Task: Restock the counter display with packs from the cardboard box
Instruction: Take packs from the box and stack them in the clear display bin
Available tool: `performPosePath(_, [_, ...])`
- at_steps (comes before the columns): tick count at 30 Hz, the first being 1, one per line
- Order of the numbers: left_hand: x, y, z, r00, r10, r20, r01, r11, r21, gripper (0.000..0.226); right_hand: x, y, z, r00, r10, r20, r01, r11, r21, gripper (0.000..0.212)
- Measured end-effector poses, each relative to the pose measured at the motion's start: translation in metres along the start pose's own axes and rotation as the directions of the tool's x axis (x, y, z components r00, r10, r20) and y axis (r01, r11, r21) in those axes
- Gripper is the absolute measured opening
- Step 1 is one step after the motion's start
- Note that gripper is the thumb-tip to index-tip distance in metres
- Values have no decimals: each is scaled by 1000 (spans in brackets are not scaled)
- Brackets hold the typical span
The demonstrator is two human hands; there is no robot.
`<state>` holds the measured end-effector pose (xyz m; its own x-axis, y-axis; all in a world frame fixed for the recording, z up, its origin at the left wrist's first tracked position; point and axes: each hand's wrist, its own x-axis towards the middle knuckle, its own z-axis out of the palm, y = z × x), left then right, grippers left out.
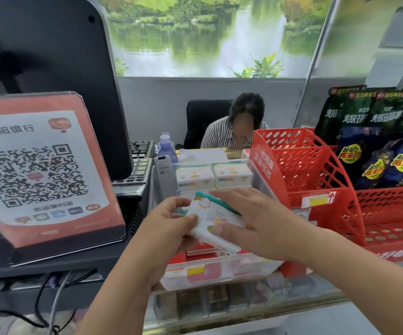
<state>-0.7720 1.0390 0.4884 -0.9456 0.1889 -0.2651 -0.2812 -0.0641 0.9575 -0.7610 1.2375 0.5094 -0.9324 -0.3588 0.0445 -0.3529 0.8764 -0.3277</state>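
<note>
Two hands meet just above the display [219, 270], a clear plastic tray, and share one pack [222, 220]. The pack is white with a teal far edge. It is tilted and held clear of the display's middle, touching nothing but the hands.

The left hand [171, 221] grips the pack's left end, with the thumb laid on top and the fingers curled underneath. The right hand [258, 226] pinches the right end. Its thumb presses the near face and its fingers reach, nearly straight, over the teal edge.

At the back of the display stand two white packs [194, 176] side by side, with more stacked below them. At the front of the display lie red packs [196, 253], partly hidden under the hands.

Right of the display, touching its wall, stands a red rack [316, 170] of mesh tiers. Dark snack bags [377, 131] stand further right, behind the rack.

Left of the display a QR sign [38, 170] leans against a dark monitor [50, 68], with a keyboard [140, 165] between the monitor and the display. Just behind the display stands a bottle [166, 143]. Further back a person [231, 134] in a striped shirt sits with head bowed.
</note>
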Motion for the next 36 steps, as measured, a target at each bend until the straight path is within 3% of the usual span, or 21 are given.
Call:
performPosePath(5, [8, 11, 9, 1000, 15, -8, -15, 999, 28, 17, 21, -2, 2, 967, 189, 170, -242, 890, 387, 71])
performPosePath(9, [13, 12, 11, 995, 53, -84, -56, 998, -39, 14, 29, 7, 1, 941, 290, 174, -332, 688, 645, 62])
performPosePath(14, [14, 6, 16, 1000, 0, -6, 0, 1000, -24, 19, 39, 16, -2, 920, 327, 216, -371, 553, 746, 41])
performPosePath(16, [15, 6, 19, 1000, -22, 15, 23, 999, -46, 19, 43, 17, -4, 939, 307, 154, -312, 577, 755, 37])
performPosePath(19, [21, 6, 24, 999, -31, -39, 28, 997, -73, 13, 40, 12, -8, 985, 173, -26, -141, 875, 463, 53])
performPosePath(21, [26, 9, 27, 995, -24, -96, 13, 993, -113, 11, 37, 4, -8, 999, 28, -37, -22, 987, 159, 71])
performPosePath(24, [35, 14, 29, 990, -21, -143, -2, 986, -164, 13, 48, 3, -1, 995, -76, -64, 62, 979, -194, 78])
performPosePath(26, [42, 16, 27, 984, 4, -179, -21, 995, -93, 11, 64, 8, 1, 992, -90, -91, 68, 972, -225, 74])
performPosePath(31, [52, 22, 15, 948, 183, -262, -77, 927, 366, 6, 121, 30, -2, 992, -123, -2, 115, 933, -340, 83])
performPosePath(33, [54, 22, 9, 941, 232, -246, -68, 843, 534, 39, 145, 35, -2, 992, -127, 24, 127, 923, -364, 84])
performPosePath(36, [53, 19, 3, 939, 260, -224, -73, 790, 609, 47, 174, 35, -4, 991, -125, 44, 132, 930, -342, 80])
